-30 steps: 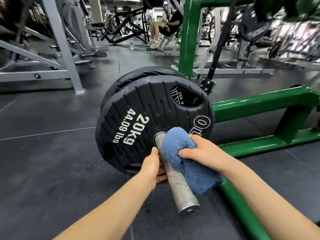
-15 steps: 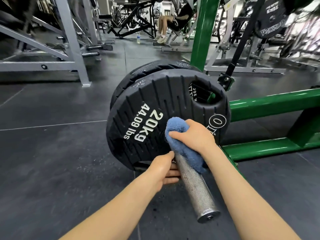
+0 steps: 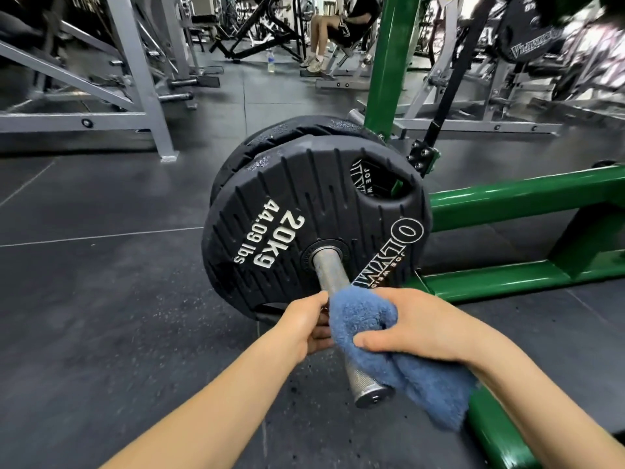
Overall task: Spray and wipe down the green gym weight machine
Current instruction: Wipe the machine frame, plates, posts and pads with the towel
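Observation:
The green machine frame (image 3: 527, 198) runs across the right side, with an upright post (image 3: 389, 62) behind. Two black 20 kg weight plates (image 3: 294, 198) sit on its steel loading bar (image 3: 329, 269), which points toward me. My right hand (image 3: 426, 326) grips a blue fluffy cloth (image 3: 358, 316) wrapped over the middle of the bar; the loose end of the cloth hangs down to the right. My left hand (image 3: 301, 326) is against the bar's left side, thumb up and fingers curled under it, beside the cloth. No spray bottle is in view.
A green base rail (image 3: 497, 431) lies on the floor at the lower right under my right arm. Grey machine frames (image 3: 135, 79) stand at the left. A person sits on a bench (image 3: 331, 25) far back, with a bottle (image 3: 270, 64) on the black rubber floor.
My right hand has slid the cloth along the bar from the plate's hub toward the bar's free end, baring the steel next to the plate. The left hand stays at the bar.

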Demonstrator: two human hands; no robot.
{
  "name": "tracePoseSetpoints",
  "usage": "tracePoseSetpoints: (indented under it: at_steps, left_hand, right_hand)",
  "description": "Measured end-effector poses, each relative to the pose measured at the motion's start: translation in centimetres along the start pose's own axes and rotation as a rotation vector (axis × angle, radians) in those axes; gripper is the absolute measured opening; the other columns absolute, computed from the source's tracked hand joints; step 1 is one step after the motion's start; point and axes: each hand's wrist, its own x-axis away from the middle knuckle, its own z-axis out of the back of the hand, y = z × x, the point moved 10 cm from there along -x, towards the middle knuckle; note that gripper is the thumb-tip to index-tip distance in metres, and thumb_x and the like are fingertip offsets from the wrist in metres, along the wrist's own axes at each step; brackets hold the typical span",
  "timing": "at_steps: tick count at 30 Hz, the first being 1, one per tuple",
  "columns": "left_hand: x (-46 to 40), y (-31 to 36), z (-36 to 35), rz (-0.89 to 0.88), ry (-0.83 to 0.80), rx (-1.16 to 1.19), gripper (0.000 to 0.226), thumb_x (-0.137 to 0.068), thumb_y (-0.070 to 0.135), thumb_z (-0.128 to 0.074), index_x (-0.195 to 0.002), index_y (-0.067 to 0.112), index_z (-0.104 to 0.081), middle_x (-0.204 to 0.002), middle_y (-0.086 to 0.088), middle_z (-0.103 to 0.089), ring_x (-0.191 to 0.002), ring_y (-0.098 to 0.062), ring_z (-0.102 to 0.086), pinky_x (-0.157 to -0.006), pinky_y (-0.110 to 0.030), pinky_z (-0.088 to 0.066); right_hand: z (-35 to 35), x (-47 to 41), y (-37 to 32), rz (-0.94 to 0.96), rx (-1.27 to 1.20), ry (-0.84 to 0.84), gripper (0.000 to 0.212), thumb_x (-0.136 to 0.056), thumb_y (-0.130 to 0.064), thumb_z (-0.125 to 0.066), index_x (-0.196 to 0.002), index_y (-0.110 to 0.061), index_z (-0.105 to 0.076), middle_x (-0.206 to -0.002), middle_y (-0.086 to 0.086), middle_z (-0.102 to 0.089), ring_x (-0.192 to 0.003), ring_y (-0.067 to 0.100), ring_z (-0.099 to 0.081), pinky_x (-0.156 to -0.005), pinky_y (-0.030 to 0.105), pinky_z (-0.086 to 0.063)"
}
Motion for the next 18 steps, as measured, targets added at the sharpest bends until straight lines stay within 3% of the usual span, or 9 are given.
tracePoseSetpoints:
  at_steps: [4,7,9,13,16,18]
  left_hand:
    - [0.9,0.2,-0.1,0.034,-0.011,0.109,0.029,-0.100,0.027,-0.043,-0.091,0.010,-0.063,-0.080,-0.010,-0.067,-0.067,-0.023,-0.063,-0.062,-0.032,-0.054]
    - [1.2,0.1,-0.2,0.066,-0.044,0.173,0.036,-0.102,0.035,-0.036,-0.109,0.009,-0.059,-0.101,-0.017,-0.067,-0.077,-0.028,-0.066,-0.060,-0.034,-0.054]
    - [1.4,0.0,-0.2,0.078,-0.053,0.195,0.036,-0.104,0.035,-0.031,-0.119,0.011,-0.053,-0.109,-0.019,-0.065,-0.081,-0.029,-0.066,-0.063,-0.036,-0.054]
    - [1.2,0.4,0.1,0.083,-0.044,0.164,0.043,-0.106,0.038,-0.025,-0.132,0.011,-0.046,-0.124,-0.020,-0.060,-0.099,-0.031,-0.060,-0.084,-0.043,-0.048]
    - [0.8,0.4,0.5,0.091,-0.025,0.146,0.047,-0.105,0.040,-0.026,-0.134,0.010,-0.047,-0.130,-0.016,-0.058,-0.110,-0.032,-0.058,-0.093,-0.047,-0.046]
    - [0.6,0.2,1.0,0.093,-0.012,0.148,0.044,-0.104,0.040,-0.028,-0.127,0.010,-0.051,-0.127,-0.016,-0.059,-0.104,-0.032,-0.060,-0.093,-0.049,-0.046]
  right_hand:
    - [1.0,-1.7,-0.3,-0.042,0.150,0.201,0.043,-0.068,-0.064,-0.065,-0.098,-0.033,-0.060,-0.091,-0.013,-0.067,-0.087,0.011,-0.062,-0.082,0.035,-0.051]
    - [1.7,-5.0,-0.3,-0.072,0.173,0.276,0.043,-0.073,-0.062,-0.064,-0.095,-0.026,-0.058,-0.092,-0.008,-0.065,-0.089,0.018,-0.062,-0.081,0.035,-0.050]
    - [2.3,-7.7,0.5,-0.100,0.107,0.287,0.049,-0.072,-0.063,-0.065,-0.099,-0.022,-0.057,-0.095,-0.007,-0.063,-0.091,0.019,-0.062,-0.081,0.035,-0.049]
    - [2.5,-11.0,2.1,-0.122,-0.113,0.249,0.058,-0.069,-0.062,-0.071,-0.105,-0.018,-0.057,-0.099,-0.007,-0.063,-0.094,0.017,-0.062,-0.081,0.034,-0.048]
    - [2.0,-9.6,1.1,-0.023,-0.020,0.198,0.053,-0.069,-0.060,-0.069,-0.106,-0.024,-0.059,-0.101,-0.009,-0.065,-0.096,0.017,-0.063,-0.085,0.037,-0.049]
    - [1.6,-7.3,0.8,0.004,0.035,0.170,0.050,-0.071,-0.056,-0.071,-0.108,-0.026,-0.058,-0.103,-0.009,-0.065,-0.097,0.016,-0.062,-0.087,0.037,-0.048]
